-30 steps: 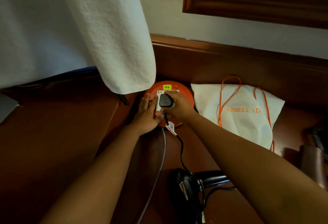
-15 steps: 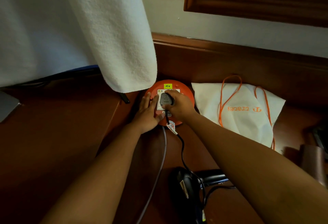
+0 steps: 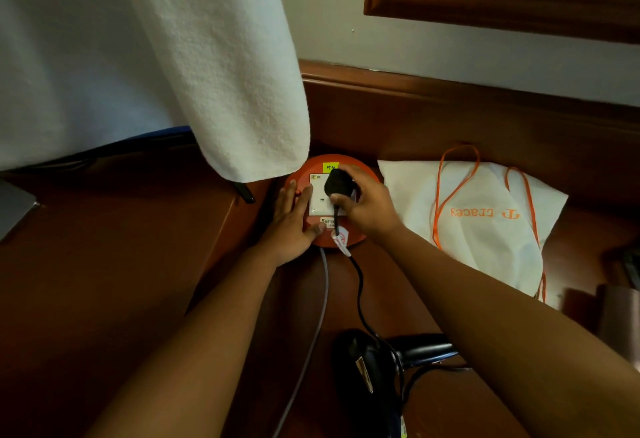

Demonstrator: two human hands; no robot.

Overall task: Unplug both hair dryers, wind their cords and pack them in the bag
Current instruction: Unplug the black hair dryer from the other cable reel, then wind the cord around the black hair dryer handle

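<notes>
My right hand (image 3: pixel 372 205) grips a black plug (image 3: pixel 337 183) held just above the white socket face (image 3: pixel 318 200) of a round orange extension reel (image 3: pixel 358 238). My left hand (image 3: pixel 292 221) lies flat on the reel's left side, fingers spread, pressing it down. The plug's black cord (image 3: pixel 360 285), with a white tag, runs down to a black hair dryer (image 3: pixel 367 371) lying on the wooden surface at the bottom centre. A white drawstring bag (image 3: pixel 485 215) with orange cords lies flat to the right. Only this one dryer is visible.
A white towel (image 3: pixel 221 66) hangs down just left of the reel. A grey cable (image 3: pixel 313 333) leaves the reel toward the bottom. A wooden ledge (image 3: pixel 450 115) runs behind. A dark object (image 3: pixel 620 313) sits at the right edge.
The plug has lifted and tilted away from the socket face in my right hand, exposing the white socket. My left hand has stayed pressed on the reel.
</notes>
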